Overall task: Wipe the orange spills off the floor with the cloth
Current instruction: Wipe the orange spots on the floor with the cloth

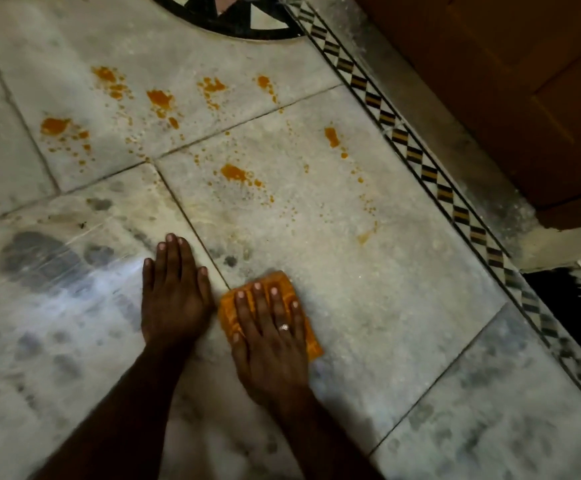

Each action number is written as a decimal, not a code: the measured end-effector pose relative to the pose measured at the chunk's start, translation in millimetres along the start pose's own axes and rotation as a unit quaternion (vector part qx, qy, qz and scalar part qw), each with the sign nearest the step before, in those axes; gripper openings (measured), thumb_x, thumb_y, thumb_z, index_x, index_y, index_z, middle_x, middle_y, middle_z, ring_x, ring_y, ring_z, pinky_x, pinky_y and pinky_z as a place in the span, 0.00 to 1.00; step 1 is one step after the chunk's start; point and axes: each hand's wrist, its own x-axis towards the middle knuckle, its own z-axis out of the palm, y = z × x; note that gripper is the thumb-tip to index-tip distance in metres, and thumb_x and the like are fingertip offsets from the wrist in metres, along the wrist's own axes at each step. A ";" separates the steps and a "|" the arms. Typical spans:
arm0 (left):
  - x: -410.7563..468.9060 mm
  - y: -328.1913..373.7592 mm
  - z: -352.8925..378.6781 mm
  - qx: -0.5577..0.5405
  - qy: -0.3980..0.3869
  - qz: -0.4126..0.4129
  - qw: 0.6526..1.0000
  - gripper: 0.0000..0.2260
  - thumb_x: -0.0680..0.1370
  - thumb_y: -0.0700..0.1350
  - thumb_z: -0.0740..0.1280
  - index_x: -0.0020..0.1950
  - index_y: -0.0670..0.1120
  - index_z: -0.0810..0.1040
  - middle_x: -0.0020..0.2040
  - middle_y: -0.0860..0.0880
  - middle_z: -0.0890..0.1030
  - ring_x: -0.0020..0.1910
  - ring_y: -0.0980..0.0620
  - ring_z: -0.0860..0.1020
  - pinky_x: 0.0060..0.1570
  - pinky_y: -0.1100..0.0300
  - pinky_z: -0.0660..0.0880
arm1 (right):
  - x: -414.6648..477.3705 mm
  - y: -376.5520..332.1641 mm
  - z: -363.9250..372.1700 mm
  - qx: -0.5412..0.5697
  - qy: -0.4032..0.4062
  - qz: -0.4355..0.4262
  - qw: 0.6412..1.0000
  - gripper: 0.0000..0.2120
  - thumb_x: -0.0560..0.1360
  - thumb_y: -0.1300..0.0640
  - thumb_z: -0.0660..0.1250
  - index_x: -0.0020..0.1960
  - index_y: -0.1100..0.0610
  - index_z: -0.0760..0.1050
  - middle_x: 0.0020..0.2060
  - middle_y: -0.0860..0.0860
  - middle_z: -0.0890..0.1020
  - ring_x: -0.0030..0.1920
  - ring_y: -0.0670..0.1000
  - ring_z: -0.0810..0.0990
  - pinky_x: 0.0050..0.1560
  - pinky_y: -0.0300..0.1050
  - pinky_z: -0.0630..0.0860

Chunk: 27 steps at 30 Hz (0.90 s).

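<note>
**Hand pressing an orange cloth on a stained marble floor**

A folded orange cloth [227,315] lay flat on the pale marble floor [368,289], low in the middle of the view. The right hand [268,341] pressed down on top of it with straight, slightly spread fingers, gripping nothing; a ring [284,327] showed on one finger. The left hand [175,299] lay just beside the cloth on its left, palm down on the bare floor, fingers straight and together, holding nothing.

The orange spills [233,172] sat farther up the floor, apart from the cloth: several blotches with trails of small drops, spread over two tiles. Grey smudges marked the tiles around the hands. A patterned dark-and-light inlay border [431,174] ran diagonally along the right, with brown wooden panelling [507,81] beyond it.
</note>
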 end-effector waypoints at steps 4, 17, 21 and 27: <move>-0.1 0.7 -1.6 -0.003 -0.004 0.000 1.000 0.28 0.84 0.52 0.47 0.80 0.37 0.56 0.81 0.37 0.57 0.80 0.40 0.56 0.79 0.42 0.51 | -27.8 37.6 2.0 -0.010 0.040 0.064 0.997 0.29 0.82 0.46 0.57 0.82 0.50 0.59 0.82 0.53 0.60 0.81 0.57 0.58 0.76 0.64 0.62; 0.5 3.9 0.4 0.016 0.012 0.003 1.000 0.28 0.84 0.51 0.46 0.80 0.35 0.55 0.80 0.35 0.57 0.80 0.39 0.56 0.79 0.44 0.48 | -41.8 80.1 1.3 -0.029 0.047 0.078 0.995 0.29 0.83 0.47 0.56 0.82 0.54 0.60 0.81 0.56 0.61 0.81 0.59 0.59 0.75 0.66 0.63; -0.1 3.2 0.8 0.017 0.021 0.005 1.000 0.27 0.85 0.50 0.46 0.80 0.35 0.55 0.80 0.35 0.57 0.80 0.38 0.57 0.79 0.44 0.48 | -6.2 75.6 -2.0 -0.020 0.021 0.059 0.998 0.30 0.82 0.46 0.55 0.83 0.54 0.58 0.82 0.55 0.59 0.82 0.59 0.57 0.76 0.66 0.61; 1.0 5.6 -0.1 0.001 0.024 -0.003 1.000 0.27 0.84 0.49 0.49 0.80 0.35 0.57 0.80 0.36 0.59 0.80 0.39 0.58 0.79 0.45 0.49 | 36.5 62.4 1.7 -0.030 -0.003 0.062 0.998 0.30 0.83 0.45 0.51 0.83 0.53 0.55 0.82 0.55 0.57 0.82 0.60 0.53 0.78 0.67 0.56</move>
